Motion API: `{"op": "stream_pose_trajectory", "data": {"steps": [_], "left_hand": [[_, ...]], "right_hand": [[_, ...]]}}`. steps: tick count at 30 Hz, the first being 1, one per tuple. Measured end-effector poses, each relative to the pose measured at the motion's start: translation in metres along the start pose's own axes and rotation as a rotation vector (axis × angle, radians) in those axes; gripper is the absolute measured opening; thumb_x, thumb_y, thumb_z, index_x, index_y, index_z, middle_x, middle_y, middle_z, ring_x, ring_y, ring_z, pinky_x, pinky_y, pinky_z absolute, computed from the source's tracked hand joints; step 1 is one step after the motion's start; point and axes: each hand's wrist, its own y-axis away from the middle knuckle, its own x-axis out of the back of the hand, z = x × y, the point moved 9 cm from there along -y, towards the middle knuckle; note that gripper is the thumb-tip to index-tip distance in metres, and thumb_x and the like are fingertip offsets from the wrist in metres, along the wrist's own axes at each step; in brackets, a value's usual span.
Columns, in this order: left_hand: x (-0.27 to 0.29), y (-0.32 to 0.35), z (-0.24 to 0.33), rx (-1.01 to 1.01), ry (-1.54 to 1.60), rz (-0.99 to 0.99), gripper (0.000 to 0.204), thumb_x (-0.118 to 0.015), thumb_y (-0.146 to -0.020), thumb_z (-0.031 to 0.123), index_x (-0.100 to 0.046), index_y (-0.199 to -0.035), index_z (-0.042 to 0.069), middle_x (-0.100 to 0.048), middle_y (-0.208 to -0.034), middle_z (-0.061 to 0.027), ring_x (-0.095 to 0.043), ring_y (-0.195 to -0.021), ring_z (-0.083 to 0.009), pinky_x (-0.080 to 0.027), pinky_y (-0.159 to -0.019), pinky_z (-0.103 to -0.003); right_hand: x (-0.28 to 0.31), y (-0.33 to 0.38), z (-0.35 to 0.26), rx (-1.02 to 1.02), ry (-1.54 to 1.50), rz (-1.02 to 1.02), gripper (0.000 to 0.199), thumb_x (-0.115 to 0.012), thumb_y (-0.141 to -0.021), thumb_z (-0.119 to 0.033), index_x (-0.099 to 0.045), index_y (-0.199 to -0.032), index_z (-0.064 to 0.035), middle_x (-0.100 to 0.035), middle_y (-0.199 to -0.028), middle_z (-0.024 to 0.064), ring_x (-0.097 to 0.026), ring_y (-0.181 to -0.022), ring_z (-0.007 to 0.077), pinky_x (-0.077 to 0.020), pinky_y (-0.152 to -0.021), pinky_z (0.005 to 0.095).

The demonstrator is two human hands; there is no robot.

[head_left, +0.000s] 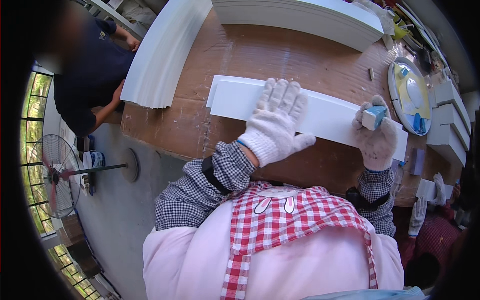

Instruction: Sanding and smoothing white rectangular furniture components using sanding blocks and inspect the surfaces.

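Two long white boards lie one on the other in front of me, the upper board (320, 116) slightly offset so that a strip of the lower board (214, 92) shows. My left hand (278, 117), in a white knitted glove, presses flat on the upper board with its fingers stretched out. Toward the boards' right end is my right hand (376, 137), in a soiled glove and turned palm up. Its fingers curl round a small blue and white block (374, 118), whose exact kind I cannot make out.
White boards stand in a row (160, 55) at the left and in another stack (300, 17) at the back. A round white tray (395, 95) holds a yellow piece and blue bits. White blocks (446, 127) are piled at right. A person stands left; another's gloved hands (418, 215) work lower right.
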Motion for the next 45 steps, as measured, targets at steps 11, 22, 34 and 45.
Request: {"op": "stream_pose_trajectory", "data": {"steps": [11, 22, 34, 45], "left_hand": [[0.019, 0.056, -0.127, 0.523, -0.316, -0.184, 0.091, -0.027, -0.098, 0.07, -0.019, -0.157, 0.001, -0.015, -0.164, -0.0228, -0.007, -0.154, -0.0361, 0.004, -0.125, -0.042], [0.011, 0.007, 0.127, -0.6, 1.131, -0.396, 0.041, -0.064, -0.094, 0.033, -0.065, -0.124, 0.005, -0.064, -0.128, -0.0158, -0.058, -0.125, -0.0346, -0.042, -0.111, -0.044], [0.066, -0.01, 0.05, -0.446, 1.128, 0.371, 0.067, -0.085, -0.08, 0.031, -0.055, -0.135, 0.006, -0.051, -0.142, -0.0156, -0.049, -0.135, -0.0318, -0.038, -0.114, -0.044], [0.027, 0.094, -0.168, 0.414, 0.824, 0.621, 0.036, -0.071, -0.087, -0.002, -0.061, -0.121, 0.002, -0.06, -0.129, -0.0126, -0.057, -0.12, -0.0233, -0.044, -0.107, -0.039]], "right_hand": [[0.006, -0.001, -0.001, 0.006, -0.088, -0.022, 0.054, -0.071, -0.09, -0.027, -0.049, -0.134, -0.0064, -0.059, -0.119, 0.0148, -0.062, -0.109, 0.0269, -0.0557, -0.091, 0.0373], [0.009, 0.003, -0.019, 0.124, -0.136, -0.019, 0.05, -0.067, -0.093, -0.034, -0.052, -0.132, -0.0059, -0.06, -0.115, 0.0124, -0.061, -0.105, 0.0251, -0.0513, -0.089, 0.0391], [-0.075, 0.046, 0.013, 0.053, 0.555, -0.067, 0.043, -0.06, -0.1, -0.03, -0.061, -0.128, 0.0025, -0.066, -0.117, 0.0129, -0.06, -0.106, 0.0182, -0.0493, -0.096, 0.033], [0.097, 0.168, -0.101, 0.052, 2.273, 1.01, 0.055, -0.075, -0.082, -0.037, -0.061, -0.127, -0.0074, -0.059, -0.127, 0.0195, -0.057, -0.118, 0.0369, -0.0447, -0.102, 0.0462]]}}
